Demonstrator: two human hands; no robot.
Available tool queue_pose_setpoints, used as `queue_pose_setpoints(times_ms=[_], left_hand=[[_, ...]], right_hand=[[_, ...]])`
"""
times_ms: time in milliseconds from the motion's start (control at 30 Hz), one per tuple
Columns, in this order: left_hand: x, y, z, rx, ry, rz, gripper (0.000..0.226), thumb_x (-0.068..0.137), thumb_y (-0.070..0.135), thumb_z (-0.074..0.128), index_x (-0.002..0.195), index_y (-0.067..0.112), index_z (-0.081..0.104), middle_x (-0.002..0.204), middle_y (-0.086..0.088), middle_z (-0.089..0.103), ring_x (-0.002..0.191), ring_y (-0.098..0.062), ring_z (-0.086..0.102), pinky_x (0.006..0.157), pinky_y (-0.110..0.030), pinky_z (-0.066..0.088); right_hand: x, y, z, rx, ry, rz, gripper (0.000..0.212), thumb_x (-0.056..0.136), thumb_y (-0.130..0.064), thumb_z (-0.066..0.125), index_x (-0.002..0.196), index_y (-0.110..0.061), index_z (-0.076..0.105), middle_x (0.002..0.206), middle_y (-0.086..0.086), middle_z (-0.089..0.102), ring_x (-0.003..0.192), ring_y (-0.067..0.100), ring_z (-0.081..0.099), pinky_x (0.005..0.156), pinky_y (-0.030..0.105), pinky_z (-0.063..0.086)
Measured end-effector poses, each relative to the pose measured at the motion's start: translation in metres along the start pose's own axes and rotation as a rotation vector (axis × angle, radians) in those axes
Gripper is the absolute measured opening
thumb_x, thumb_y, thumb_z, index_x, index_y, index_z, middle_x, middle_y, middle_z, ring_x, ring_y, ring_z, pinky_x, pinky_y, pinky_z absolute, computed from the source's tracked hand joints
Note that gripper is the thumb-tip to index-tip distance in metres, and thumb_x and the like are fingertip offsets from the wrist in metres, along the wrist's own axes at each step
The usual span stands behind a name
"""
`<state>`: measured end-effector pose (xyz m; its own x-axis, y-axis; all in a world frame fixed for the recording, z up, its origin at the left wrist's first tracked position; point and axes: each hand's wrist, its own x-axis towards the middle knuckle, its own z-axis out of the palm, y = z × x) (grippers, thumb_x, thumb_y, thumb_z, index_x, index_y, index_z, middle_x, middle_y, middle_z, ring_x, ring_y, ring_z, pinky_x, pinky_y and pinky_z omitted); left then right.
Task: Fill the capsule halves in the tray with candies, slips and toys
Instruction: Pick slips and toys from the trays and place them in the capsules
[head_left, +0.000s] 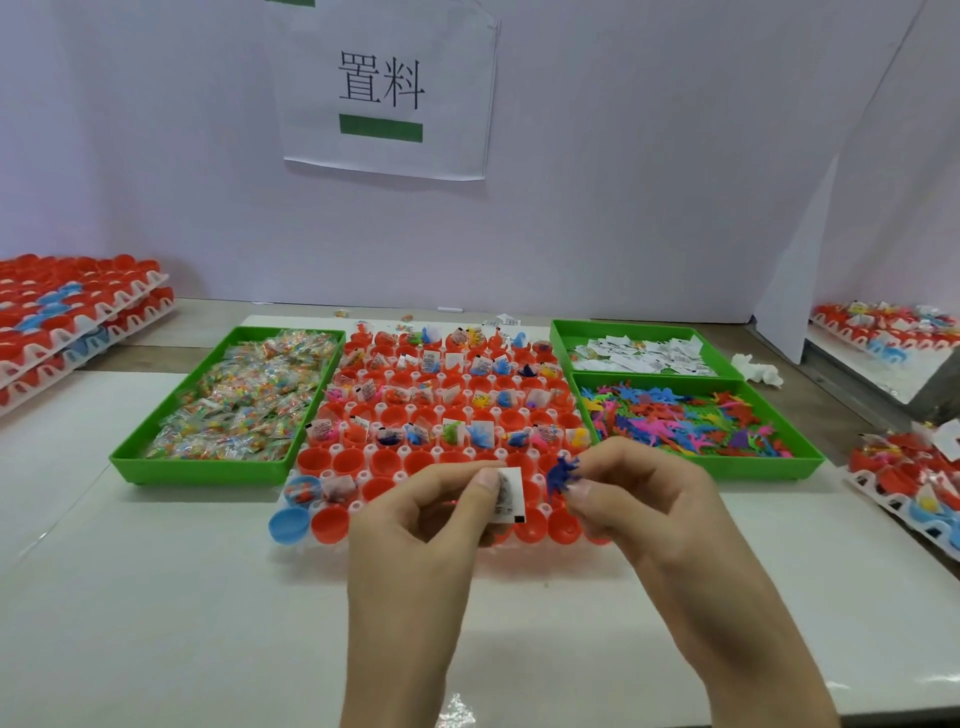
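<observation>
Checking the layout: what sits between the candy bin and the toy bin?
The tray of capsule halves, mostly red, fills that stretch in the head view.

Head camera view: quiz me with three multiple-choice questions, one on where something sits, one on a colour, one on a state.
1. Where does the green candy tray lie from the capsule tray?
A left; B right; C behind.
2. What colour is the toy that the right hand pinches?
A yellow; B blue; C green.
3. What is the left hand doing?
A pinching a paper slip; B lying flat and open; C gripping a candy packet.

Answers:
1 A, the candy tray sits beside the capsule tray's left edge.
2 B, the toy sticking up from the right hand is dark blue.
3 A, the white printed paper slip stands up out of the left hand's pinch.
</observation>
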<state>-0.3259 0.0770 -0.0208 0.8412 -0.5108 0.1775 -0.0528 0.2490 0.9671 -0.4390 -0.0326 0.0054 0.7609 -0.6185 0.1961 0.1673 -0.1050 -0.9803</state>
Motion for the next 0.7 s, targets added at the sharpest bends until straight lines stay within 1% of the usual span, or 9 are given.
queue_pose_setpoints(times_ms=[67, 100, 167, 267, 367, 467, 533, 633, 700], left_hand=[[0.0, 0.001, 0.0, 0.006, -0.012, 0.004, 0.028, 0.085, 0.017, 0.073, 0.076, 0.042, 0.08, 0.074, 0.004, 0.077, 0.069, -0.011, 0.073, 0.061, -0.02, 0.058], [0.0, 0.002, 0.0, 0.008, -0.02, 0.005, 0.027, 0.084, 0.017, 0.073, 0.077, 0.042, 0.08, 0.074, 0.004, 0.077, 0.069, -0.012, 0.073, 0.061, -0.019, 0.057], [-0.001, 0.002, -0.001, 0.011, -0.042, 0.001, 0.025, 0.084, 0.018, 0.072, 0.078, 0.041, 0.08, 0.074, 0.004, 0.077, 0.068, -0.011, 0.073, 0.06, -0.018, 0.057], [-0.001, 0.002, -0.004, 0.017, -0.082, -0.022, 0.025, 0.086, 0.016, 0.071, 0.078, 0.038, 0.08, 0.075, 0.002, 0.077, 0.068, -0.011, 0.072, 0.061, -0.018, 0.056], [0.001, 0.003, -0.009, -0.003, -0.124, -0.058, 0.022, 0.087, 0.017, 0.071, 0.079, 0.034, 0.081, 0.077, 0.0, 0.077, 0.069, -0.013, 0.073, 0.062, -0.02, 0.057], [0.001, 0.005, -0.012, -0.053, -0.163, -0.092, 0.011, 0.079, 0.027, 0.071, 0.079, 0.031, 0.082, 0.079, -0.002, 0.077, 0.071, -0.015, 0.073, 0.062, -0.02, 0.057], [0.001, 0.006, -0.013, -0.063, -0.174, -0.096, 0.015, 0.072, 0.034, 0.07, 0.08, 0.029, 0.082, 0.08, -0.003, 0.077, 0.072, -0.015, 0.073, 0.063, -0.021, 0.057], [0.001, 0.006, -0.015, -0.039, -0.184, -0.093, 0.018, 0.067, 0.037, 0.07, 0.079, 0.029, 0.082, 0.078, -0.004, 0.077, 0.072, -0.016, 0.073, 0.064, -0.021, 0.058], [0.002, 0.006, -0.018, -0.02, -0.193, -0.091, 0.014, 0.069, 0.034, 0.072, 0.077, 0.028, 0.082, 0.076, -0.005, 0.077, 0.07, -0.016, 0.073, 0.064, -0.022, 0.059]], right_hand=[[-0.001, 0.0, 0.008, -0.045, -0.009, -0.003, 0.018, 0.062, -0.01, 0.086, 0.069, -0.019, 0.073, 0.061, -0.002, 0.061, 0.058, 0.009, 0.054, 0.058, 0.016, 0.046], [-0.001, 0.0, 0.01, -0.063, -0.008, -0.008, 0.014, 0.067, -0.009, 0.081, 0.068, -0.02, 0.073, 0.06, -0.003, 0.062, 0.057, 0.007, 0.055, 0.058, 0.014, 0.046], [-0.001, 0.0, 0.014, -0.107, -0.006, -0.024, 0.013, 0.073, -0.008, 0.077, 0.069, -0.02, 0.073, 0.061, -0.003, 0.065, 0.058, 0.004, 0.058, 0.059, 0.013, 0.046], [-0.002, -0.001, 0.02, -0.173, -0.013, -0.032, 0.007, 0.07, -0.017, 0.072, 0.07, -0.024, 0.073, 0.065, -0.002, 0.069, 0.061, 0.004, 0.062, 0.059, 0.013, 0.047], [-0.001, 0.001, 0.021, -0.253, 0.026, -0.048, 0.005, 0.071, -0.022, 0.072, 0.071, -0.027, 0.072, 0.068, -0.001, 0.071, 0.064, 0.007, 0.065, 0.06, 0.016, 0.049], [0.0, 0.004, 0.021, -0.298, 0.049, -0.057, 0.004, 0.071, -0.025, 0.072, 0.072, -0.029, 0.072, 0.07, -0.002, 0.072, 0.067, 0.013, 0.068, 0.061, 0.017, 0.051], [-0.001, 0.005, 0.02, -0.323, 0.055, -0.058, 0.004, 0.071, -0.026, 0.072, 0.072, -0.029, 0.072, 0.07, -0.002, 0.071, 0.067, 0.014, 0.068, 0.06, 0.019, 0.052], [-0.001, 0.006, 0.018, -0.383, 0.038, -0.068, 0.011, 0.076, -0.02, 0.078, 0.073, -0.029, 0.072, 0.069, -0.004, 0.069, 0.063, 0.009, 0.062, 0.057, 0.018, 0.049], [-0.002, 0.007, 0.017, -0.411, 0.018, -0.063, 0.018, 0.08, -0.013, 0.08, 0.073, -0.028, 0.072, 0.068, -0.005, 0.068, 0.061, 0.006, 0.06, 0.055, 0.015, 0.046]])
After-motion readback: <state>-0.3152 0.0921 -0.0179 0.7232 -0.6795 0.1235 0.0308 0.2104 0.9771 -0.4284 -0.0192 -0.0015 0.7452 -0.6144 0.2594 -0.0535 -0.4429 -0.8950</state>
